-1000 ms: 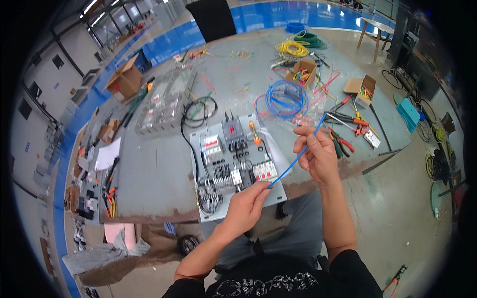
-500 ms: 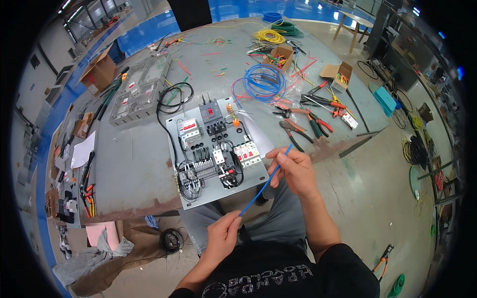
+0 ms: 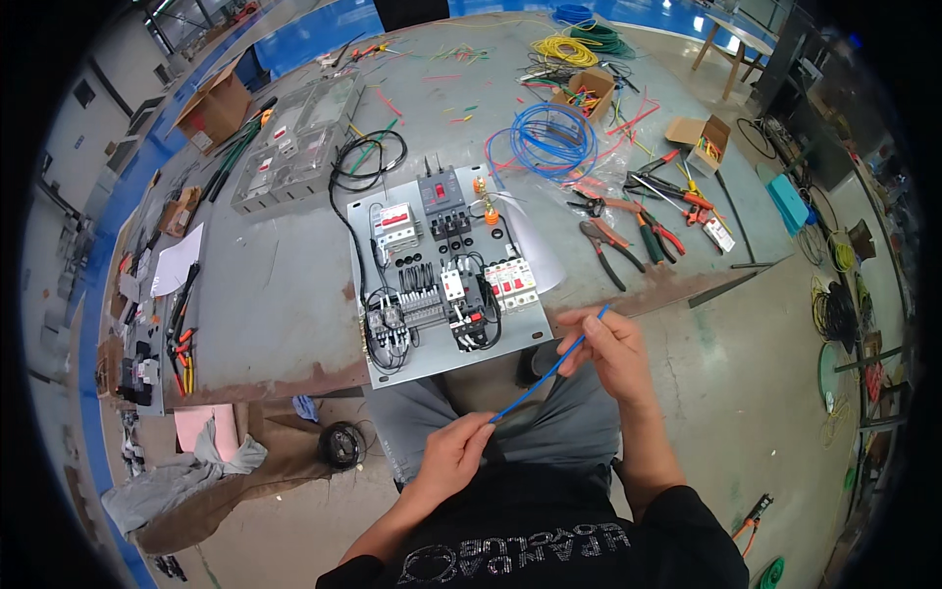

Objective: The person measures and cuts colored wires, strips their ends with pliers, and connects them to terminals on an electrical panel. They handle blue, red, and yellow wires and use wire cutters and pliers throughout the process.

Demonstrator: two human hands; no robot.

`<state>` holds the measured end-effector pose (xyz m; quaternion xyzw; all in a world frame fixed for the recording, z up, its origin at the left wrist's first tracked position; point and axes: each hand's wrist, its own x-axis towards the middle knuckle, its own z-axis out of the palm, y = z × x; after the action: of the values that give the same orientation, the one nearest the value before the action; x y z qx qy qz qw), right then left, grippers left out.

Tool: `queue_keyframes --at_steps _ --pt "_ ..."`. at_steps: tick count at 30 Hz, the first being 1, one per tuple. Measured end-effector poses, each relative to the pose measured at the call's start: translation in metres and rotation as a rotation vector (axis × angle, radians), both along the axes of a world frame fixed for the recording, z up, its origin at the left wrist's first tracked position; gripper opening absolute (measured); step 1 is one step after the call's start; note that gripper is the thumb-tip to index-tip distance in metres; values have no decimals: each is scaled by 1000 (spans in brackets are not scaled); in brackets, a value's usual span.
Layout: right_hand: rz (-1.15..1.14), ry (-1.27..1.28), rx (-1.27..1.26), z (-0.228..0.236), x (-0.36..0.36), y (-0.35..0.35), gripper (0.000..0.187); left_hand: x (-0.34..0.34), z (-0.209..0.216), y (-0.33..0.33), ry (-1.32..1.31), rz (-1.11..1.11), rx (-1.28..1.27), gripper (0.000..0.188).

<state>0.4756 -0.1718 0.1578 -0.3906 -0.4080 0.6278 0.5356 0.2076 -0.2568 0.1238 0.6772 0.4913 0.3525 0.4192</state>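
Note:
A short piece of blue wire (image 3: 538, 386) stretches at a slant between my two hands, above my lap. Its lower left end is pinched in the fingers of my left hand (image 3: 453, 454). My right hand (image 3: 610, 355) grips it close to the upper end, and a short tip sticks out past the thumb. Just beyond my hands, a metal mounting plate (image 3: 461, 365) lies at the table's front edge. It carries a moulded-case circuit breaker (image 3: 442, 192), smaller breakers (image 3: 512, 283), a contactor (image 3: 471, 319), terminal blocks (image 3: 424, 306) and black wiring.
Cutting pliers (image 3: 610, 253) and several other hand tools lie right of the plate. A coil of blue wire (image 3: 545, 142) and small cardboard boxes (image 3: 587, 93) sit farther back. Left stand clear plastic bins (image 3: 294, 157); black cable (image 3: 339, 201) runs along the plate's left side.
The view has shifted, so the table and plate appear farther right and higher. Both hands still hold the blue wire, in nearly the same pose.

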Motion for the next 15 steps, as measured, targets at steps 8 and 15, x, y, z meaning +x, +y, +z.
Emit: queue_keyframes --at_steps 8,15 --pt "-82 8 76 -10 -12 -10 33 -10 3 -13 -6 47 -90 16" --pt "-58 22 108 -4 -15 -8 36 -30 -7 -14 24 23 54 14"
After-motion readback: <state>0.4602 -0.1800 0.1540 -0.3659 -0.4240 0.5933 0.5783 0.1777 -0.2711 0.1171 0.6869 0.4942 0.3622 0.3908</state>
